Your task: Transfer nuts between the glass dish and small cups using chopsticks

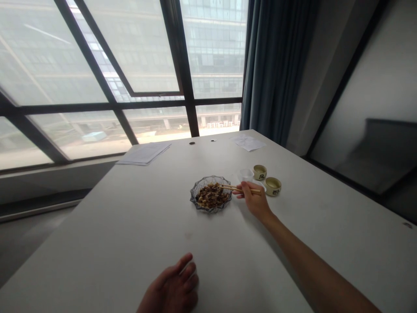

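My right hand [256, 203] is closed around a pair of wooden chopsticks [235, 188]. Their tips reach left, over the rim of a clear scalloped glass bowl [194, 203], and meet the food at its upper right. Inside the bowl lies a heap of mixed nuts and seeds [211, 196], dark and pale pieces together; whether the tips pinch a piece is too small to tell. Nearer to me, my left hand [174, 287] rests palm partly up at the table's lower middle, fingers loosely bent and nothing in them.
Beyond my right hand stand two olive-green cups [273, 187] with dark markings, a small clear plastic cup [246, 174] and a partly hidden white dish [260, 186]. Paper sheets [145, 153] lie far left on the white table [130, 226], and a crumpled sheet [248, 142] at the far right.
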Available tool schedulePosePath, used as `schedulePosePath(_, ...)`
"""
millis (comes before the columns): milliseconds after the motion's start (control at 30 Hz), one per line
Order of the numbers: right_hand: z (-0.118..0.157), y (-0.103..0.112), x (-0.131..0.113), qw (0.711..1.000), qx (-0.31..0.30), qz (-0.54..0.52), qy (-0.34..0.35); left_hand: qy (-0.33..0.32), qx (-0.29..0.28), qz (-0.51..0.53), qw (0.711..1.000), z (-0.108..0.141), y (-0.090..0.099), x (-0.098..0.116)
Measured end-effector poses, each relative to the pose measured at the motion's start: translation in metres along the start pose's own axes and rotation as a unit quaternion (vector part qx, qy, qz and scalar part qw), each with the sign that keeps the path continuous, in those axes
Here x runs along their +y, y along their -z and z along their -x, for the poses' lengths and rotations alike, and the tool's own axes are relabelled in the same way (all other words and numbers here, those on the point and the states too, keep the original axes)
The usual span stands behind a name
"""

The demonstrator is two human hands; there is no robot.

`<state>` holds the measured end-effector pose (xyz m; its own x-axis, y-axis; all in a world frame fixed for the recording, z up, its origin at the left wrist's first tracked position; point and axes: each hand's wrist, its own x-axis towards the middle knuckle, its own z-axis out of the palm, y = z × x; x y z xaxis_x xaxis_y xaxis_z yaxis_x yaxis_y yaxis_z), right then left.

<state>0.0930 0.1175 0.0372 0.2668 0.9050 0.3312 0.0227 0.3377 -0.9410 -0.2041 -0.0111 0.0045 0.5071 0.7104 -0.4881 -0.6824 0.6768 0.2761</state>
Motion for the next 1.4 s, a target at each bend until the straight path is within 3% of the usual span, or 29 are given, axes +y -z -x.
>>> schedulePosePath(200, -0.012, 0.010, -0.041, 0.994, 0.098, -0.023, 0.029, -0.007, 0.006, -0.001, 1.000, -0.001, -0.002, 0.001)
schedulePosePath(467, -0.022, 0.059, -0.122, 0.976, 0.207, 0.019, 0.069, -0.014, 0.016, -0.014, 1.000, 0.000, -0.006, 0.001)
schedulePosePath(600, -0.015, 0.076, -0.146, 0.973, 0.216, 0.066, 0.044, -0.012, 0.026, -0.004, 1.000, 0.000, -0.007, 0.003)
schedulePosePath(833, -0.009, 0.079, -0.140, 0.977, 0.163, 0.135, -0.010, -0.027, 0.048, -0.025, 0.998, 0.002, -0.013, 0.003)
schedulePosePath(1000, -0.009, 0.079, -0.132, 0.980, 0.129, 0.149, 0.004, -0.019, 0.039, -0.017, 0.999, 0.002, -0.011, 0.003)
schedulePosePath(1400, -0.005, 0.074, -0.139, 0.978, 0.136, 0.156, 0.032, -0.007, 0.020, 0.012, 1.000, -0.001, -0.004, 0.004)
